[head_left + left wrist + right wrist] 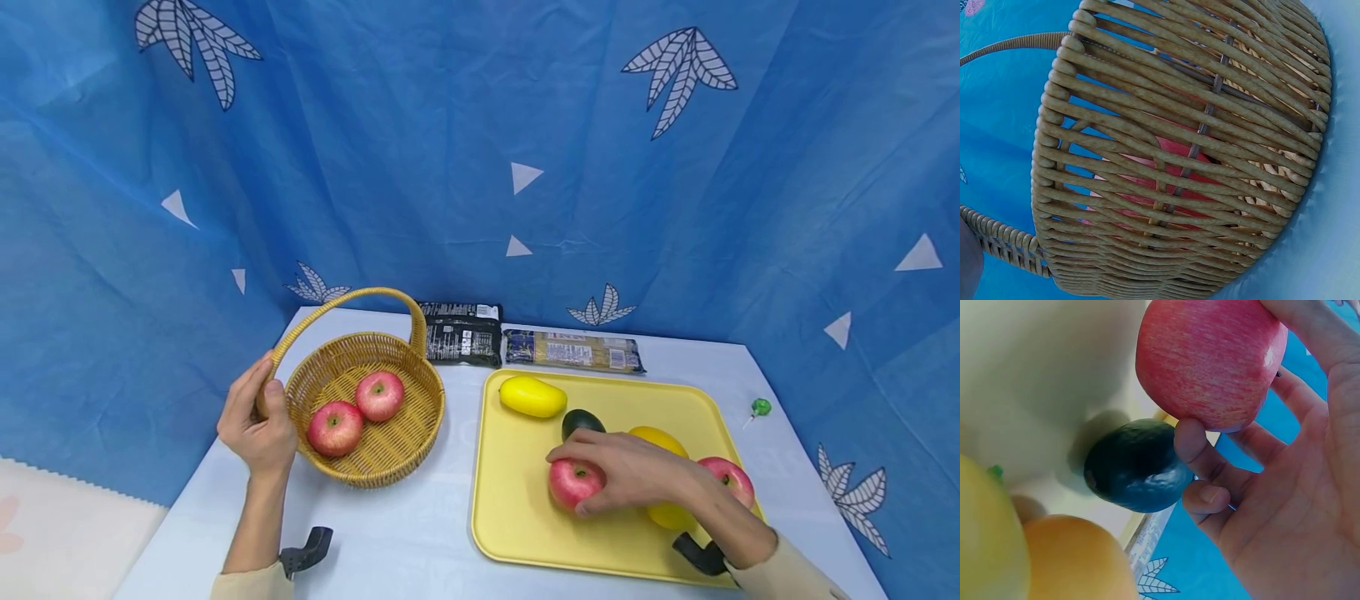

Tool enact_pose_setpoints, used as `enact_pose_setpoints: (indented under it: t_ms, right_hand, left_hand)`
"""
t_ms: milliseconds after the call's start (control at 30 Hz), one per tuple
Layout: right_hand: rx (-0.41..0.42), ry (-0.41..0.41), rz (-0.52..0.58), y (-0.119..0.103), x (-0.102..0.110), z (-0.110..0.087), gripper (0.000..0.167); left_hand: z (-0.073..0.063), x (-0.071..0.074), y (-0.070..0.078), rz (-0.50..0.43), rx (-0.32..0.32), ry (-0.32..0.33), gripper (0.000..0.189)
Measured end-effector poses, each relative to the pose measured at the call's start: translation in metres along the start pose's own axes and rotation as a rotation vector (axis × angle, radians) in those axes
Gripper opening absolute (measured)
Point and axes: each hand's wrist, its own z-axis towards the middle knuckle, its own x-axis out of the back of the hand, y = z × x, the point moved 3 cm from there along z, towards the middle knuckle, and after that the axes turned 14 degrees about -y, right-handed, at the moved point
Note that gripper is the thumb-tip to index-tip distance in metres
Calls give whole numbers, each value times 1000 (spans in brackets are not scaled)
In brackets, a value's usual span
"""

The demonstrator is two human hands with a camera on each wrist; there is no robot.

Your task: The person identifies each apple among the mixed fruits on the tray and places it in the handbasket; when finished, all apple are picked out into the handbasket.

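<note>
My left hand [258, 425] grips the handle [337, 302] of a woven wicker basket [382, 477] at its near left end. Inside the basket sit two red apples, one in front [335, 428] and one behind [380, 396]. The left wrist view shows the basket's wall [1179, 144] close up, with red glimpsed through the weave. Over the yellow tray [506, 521], my right hand [633, 468] holds a third red apple [572, 483] between thumb and fingers. A dark green avocado [1138, 465] lies beside those fingers in the right wrist view.
On the tray are a yellow mango-shaped fruit [532, 396], yellow fruits [660, 439] partly hidden by my right arm, and another apple [727, 479]. Behind it lie a black packet [461, 333] and a noodle packet [573, 350]. A green lollipop [761, 407] lies at right.
</note>
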Motion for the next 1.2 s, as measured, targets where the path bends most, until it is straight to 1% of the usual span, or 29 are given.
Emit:
enact_pose_setpoints:
  t_ms: [300, 567, 733, 1000, 1200]
  right_hand:
    - [-10, -1, -19, -7, 7, 8, 63]
    - [53, 11, -51, -15, 15, 17, 61]
    - [62, 16, -77, -19, 20, 19, 61]
    - [77, 36, -101, -22, 22, 24, 61]
    - [92, 34, -117, -25, 24, 26, 61]
  left_hand:
    - [1, -1, 0, -4, -2, 3, 35]
    - [0, 0, -1, -7, 1, 4, 35]
    - [0, -1, -1, -18, 3, 0, 34]
    - [0, 0, 0, -6, -3, 4, 36]
    - [0, 0, 1, -7, 2, 7, 36]
